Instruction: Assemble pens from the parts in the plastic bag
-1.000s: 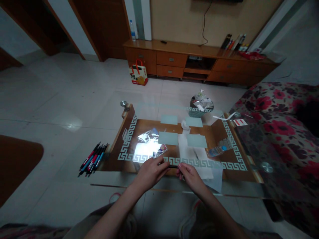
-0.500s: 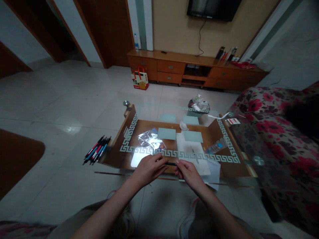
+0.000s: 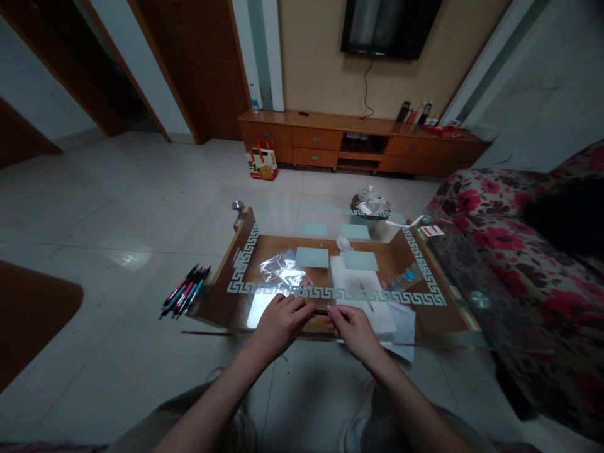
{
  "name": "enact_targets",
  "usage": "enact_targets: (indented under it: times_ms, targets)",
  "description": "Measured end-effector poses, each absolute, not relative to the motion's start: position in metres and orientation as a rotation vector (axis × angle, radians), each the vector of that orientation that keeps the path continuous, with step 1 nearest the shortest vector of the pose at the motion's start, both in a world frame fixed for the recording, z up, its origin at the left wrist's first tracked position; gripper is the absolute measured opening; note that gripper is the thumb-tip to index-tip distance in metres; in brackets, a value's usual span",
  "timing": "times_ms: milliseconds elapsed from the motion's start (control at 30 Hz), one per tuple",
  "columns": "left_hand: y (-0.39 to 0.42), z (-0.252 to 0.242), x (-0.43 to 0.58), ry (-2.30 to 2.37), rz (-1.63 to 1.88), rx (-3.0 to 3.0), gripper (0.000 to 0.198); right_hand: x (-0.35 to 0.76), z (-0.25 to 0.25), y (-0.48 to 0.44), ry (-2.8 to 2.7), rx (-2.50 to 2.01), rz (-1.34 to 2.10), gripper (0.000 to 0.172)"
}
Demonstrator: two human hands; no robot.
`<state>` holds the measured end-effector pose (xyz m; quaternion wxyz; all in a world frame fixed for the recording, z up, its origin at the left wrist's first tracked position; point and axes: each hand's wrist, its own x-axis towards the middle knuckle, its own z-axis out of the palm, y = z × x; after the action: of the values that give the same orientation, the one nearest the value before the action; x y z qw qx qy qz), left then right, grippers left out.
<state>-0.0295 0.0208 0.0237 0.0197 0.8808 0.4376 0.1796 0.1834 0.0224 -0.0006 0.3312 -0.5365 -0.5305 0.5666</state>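
A thin black pen [image 3: 321, 312] is stretched level between my two hands above the near edge of the glass table. My left hand [image 3: 285, 316] is closed round its left end, and the fingers of my right hand [image 3: 348, 322] pinch its right end. Only a short dark middle part shows; both ends are hidden in the fingers. Off to the left, a bunch of pens [image 3: 185, 292] in black, red and blue lies on the glass. Beyond my left hand is a crinkled clear plastic bag [image 3: 283, 269]. White paper [image 3: 401, 327] lies near my right hand.
The glass coffee table [image 3: 330, 292] has a shelf below, with a plastic bottle [image 3: 404, 280] seen through the glass. Behind it stand a full waste basket [image 3: 370, 207] and a paper gift bag [image 3: 262, 162]. A flowered sofa [image 3: 500, 220] borders the right side.
The view has tilted up a little, so the room sits lower in the picture. My left hand's fingers have drawn closer together on the pen; both hands keep their hold.
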Motion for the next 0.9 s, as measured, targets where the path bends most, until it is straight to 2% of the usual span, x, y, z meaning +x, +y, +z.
enact_targets:
  times_ms: [167, 400, 567, 667, 767, 900]
  targets:
    - [0.0228, 0.0236, -0.0274, 1.395, 0.504, 2.728, 0.017, 0.1854, 0.0053, 0.0244, -1.466, -1.395, 1.396, 0.04]
    - [0.0226, 0.0245, -0.0308, 1.416, 0.467, 2.723, 0.015, 0.1854, 0.0017, 0.0268, -1.419, -1.309, 1.4, 0.022]
    - [0.0224, 0.0261, -0.0325, 1.418, 0.481, 2.707, 0.016, 0.1855, -0.0002, 0.0299, -1.335, -1.277, 1.453, 0.037]
    - [0.0226, 0.0255, -0.0328, 1.403, 0.531, 2.708, 0.016, 0.1879, -0.0002, 0.0314, -1.365, -1.347, 1.46, 0.036]
    - [0.0223, 0.0238, -0.0329, 1.385, 0.563, 2.71, 0.018, 0.1892, 0.0004, 0.0314, -1.429, -1.4, 1.495, 0.046]
    - [0.0216, 0.0232, -0.0334, 1.369, 0.579, 2.712, 0.018, 0.1891, 0.0024, 0.0311, -1.521, -1.392, 1.435, 0.044]
